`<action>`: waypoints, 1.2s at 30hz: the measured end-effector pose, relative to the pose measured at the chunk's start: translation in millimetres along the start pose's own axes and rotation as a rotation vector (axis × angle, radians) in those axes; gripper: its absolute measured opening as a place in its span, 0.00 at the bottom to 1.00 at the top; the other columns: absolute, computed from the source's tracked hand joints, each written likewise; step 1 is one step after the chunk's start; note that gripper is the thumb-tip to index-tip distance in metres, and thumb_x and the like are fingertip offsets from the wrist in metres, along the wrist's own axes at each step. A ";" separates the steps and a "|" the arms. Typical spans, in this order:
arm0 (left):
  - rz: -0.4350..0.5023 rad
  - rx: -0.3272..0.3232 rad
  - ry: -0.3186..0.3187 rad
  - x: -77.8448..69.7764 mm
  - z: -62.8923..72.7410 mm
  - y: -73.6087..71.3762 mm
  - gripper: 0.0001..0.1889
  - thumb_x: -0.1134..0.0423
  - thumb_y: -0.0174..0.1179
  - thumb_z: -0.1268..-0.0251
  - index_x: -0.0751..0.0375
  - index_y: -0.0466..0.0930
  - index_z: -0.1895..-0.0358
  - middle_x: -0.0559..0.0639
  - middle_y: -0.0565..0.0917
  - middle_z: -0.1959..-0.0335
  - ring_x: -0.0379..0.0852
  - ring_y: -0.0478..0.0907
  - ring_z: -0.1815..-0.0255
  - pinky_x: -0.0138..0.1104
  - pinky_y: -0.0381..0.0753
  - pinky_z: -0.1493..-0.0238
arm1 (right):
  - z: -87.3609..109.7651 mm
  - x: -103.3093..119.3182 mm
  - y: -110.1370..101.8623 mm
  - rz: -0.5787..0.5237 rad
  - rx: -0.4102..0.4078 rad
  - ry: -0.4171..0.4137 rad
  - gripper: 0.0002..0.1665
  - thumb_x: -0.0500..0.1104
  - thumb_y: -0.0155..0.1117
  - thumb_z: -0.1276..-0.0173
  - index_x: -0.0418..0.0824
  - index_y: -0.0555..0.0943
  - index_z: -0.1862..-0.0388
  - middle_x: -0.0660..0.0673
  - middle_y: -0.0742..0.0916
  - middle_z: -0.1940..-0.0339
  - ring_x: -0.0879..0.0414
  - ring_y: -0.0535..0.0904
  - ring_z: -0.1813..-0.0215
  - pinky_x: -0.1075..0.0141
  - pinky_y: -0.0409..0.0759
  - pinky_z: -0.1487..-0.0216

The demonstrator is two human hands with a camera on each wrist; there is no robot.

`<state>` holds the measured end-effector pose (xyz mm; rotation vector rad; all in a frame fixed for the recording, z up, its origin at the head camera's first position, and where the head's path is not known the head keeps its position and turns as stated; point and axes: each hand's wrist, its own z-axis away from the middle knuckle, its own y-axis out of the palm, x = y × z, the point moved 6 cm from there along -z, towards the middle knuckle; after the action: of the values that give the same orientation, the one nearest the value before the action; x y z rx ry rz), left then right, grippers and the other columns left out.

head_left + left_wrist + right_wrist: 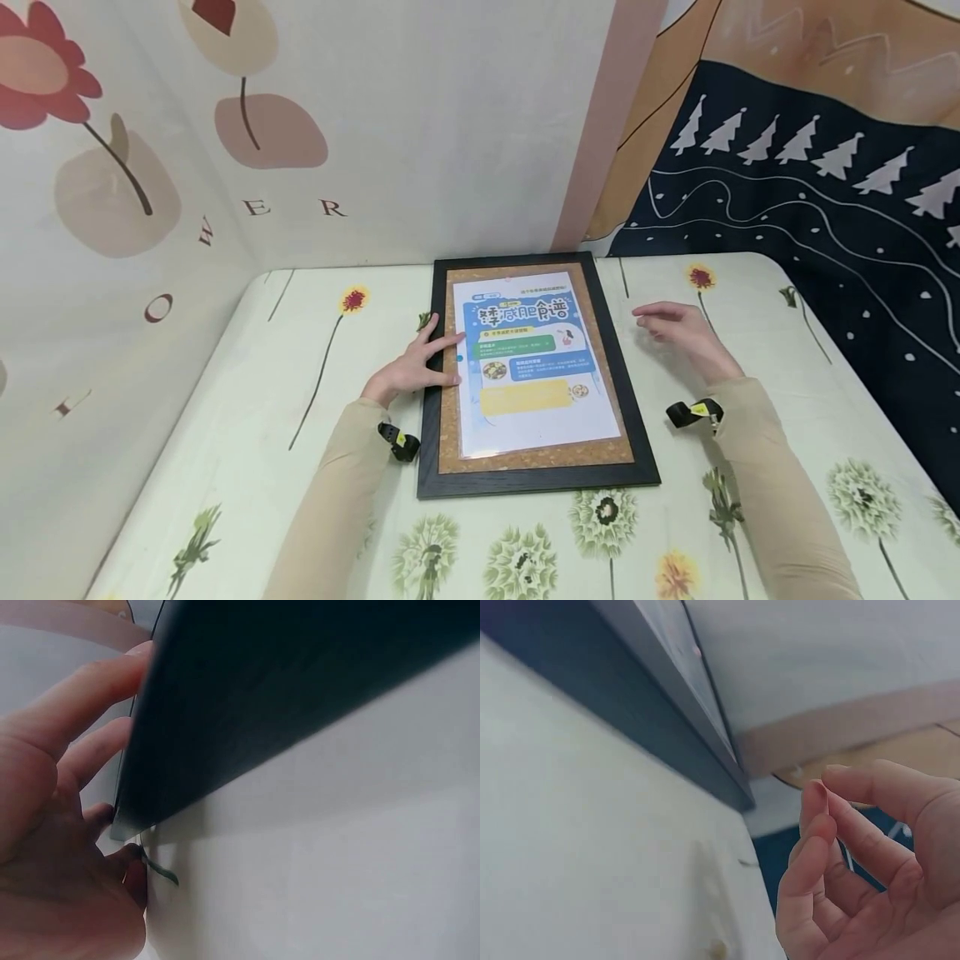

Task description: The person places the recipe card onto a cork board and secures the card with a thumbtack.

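Observation:
A black-framed cork board (630, 454) lies on the table, with a printed sheet (536, 429) on its cork, mostly blue and white and set slightly askew. At the board's left side is my left hand (408, 369), its fingers spread across the black border. Its thumb and a fingertip reach the sheet's left edge, where a small blue dot (460, 358) shows between them. In the left wrist view the frame's dark side (247, 697) hides those fingertips. Off the right side hovers my right hand (686, 337), fingers loosely bent, thumb near the fingertips (817, 825). Nothing shows between them.
A pale tablecloth (300, 500) with flower prints covers the table. Behind the board stands a white flower-printed curtain (420, 167); at the right hangs a dark cloth (750, 192) with white trees. Each wrist wears a black camera band (399, 442).

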<state>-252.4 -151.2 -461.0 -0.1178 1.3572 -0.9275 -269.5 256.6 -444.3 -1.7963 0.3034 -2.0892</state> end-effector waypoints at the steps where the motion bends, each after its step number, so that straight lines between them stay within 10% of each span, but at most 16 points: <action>1: 0.000 0.000 0.003 -0.2 0.2 -0.1 0.40 0.60 0.68 0.41 0.55 0.59 0.25 0.55 0.27 0.22 0.65 0.27 0.25 0.64 0.44 0.34 | 0.7 -0.5 -4.4 -0.006 -0.011 -0.003 0.26 0.49 0.60 0.28 0.32 0.76 0.40 0.44 0.80 0.45 0.53 0.74 0.50 0.71 0.75 0.54; 22: -0.018 0.000 0.022 0.7 -3.0 0.5 0.40 0.60 0.68 0.40 0.55 0.59 0.25 0.55 0.28 0.22 0.65 0.28 0.25 0.63 0.45 0.33 | 8.5 -26.5 -61.5 0.043 -0.092 0.015 0.26 0.48 0.58 0.27 0.30 0.74 0.39 0.61 0.80 0.57 0.67 0.79 0.57 0.76 0.75 0.56; 28: -0.010 0.005 0.022 0.8 -3.2 2.2 0.40 0.59 0.68 0.40 0.55 0.59 0.25 0.55 0.28 0.22 0.65 0.28 0.25 0.64 0.45 0.34 | 8.0 -45.2 -65.0 0.145 -0.074 0.081 0.27 0.49 0.56 0.26 0.32 0.72 0.36 0.41 0.77 0.40 0.60 0.72 0.49 0.74 0.71 0.53; 36: -0.016 -0.007 0.003 3.1 -2.3 0.9 0.40 0.59 0.68 0.41 0.55 0.59 0.25 0.54 0.28 0.22 0.65 0.28 0.25 0.64 0.46 0.34 | 2.9 -58.1 -64.9 0.163 -0.027 0.106 0.27 0.44 0.57 0.27 0.29 0.70 0.36 0.31 0.72 0.36 0.40 0.63 0.34 0.46 0.60 0.35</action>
<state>-254.2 -151.6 -464.4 -0.1328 1.3645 -0.9371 -268.3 339.6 -470.8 -1.6203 0.4918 -2.0774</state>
